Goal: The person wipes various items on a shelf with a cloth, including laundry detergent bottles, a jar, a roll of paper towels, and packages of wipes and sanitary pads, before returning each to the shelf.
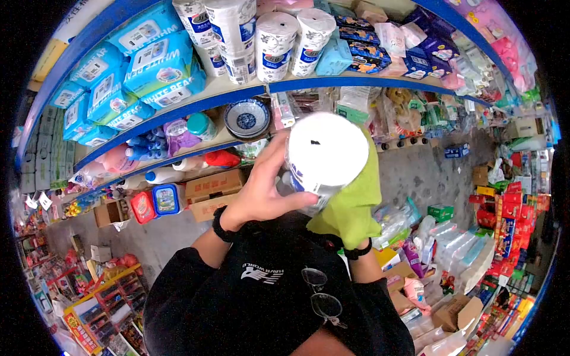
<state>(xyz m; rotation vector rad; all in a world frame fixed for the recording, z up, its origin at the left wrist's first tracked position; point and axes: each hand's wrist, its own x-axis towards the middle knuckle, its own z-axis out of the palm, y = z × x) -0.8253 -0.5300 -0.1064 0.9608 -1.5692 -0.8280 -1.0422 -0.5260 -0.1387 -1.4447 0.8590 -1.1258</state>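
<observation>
A person in a shop aisle holds a wrapped toilet-paper roll (pixel 325 155) up before the blue shelves (pixel 208 101), its white end facing the camera. The left hand (pixel 267 190) is wrapped around the roll's near-left side; the right hand is hidden under a green cloth (pixel 353 202) pressed against the roll, its grasp impossible to tell. The roll looks light and squashy, its film wrap slippery, best gripped around the barrel.

Both arms raised, left hand (pixel 261 193) with fingers curled closed, right hand hidden.
</observation>
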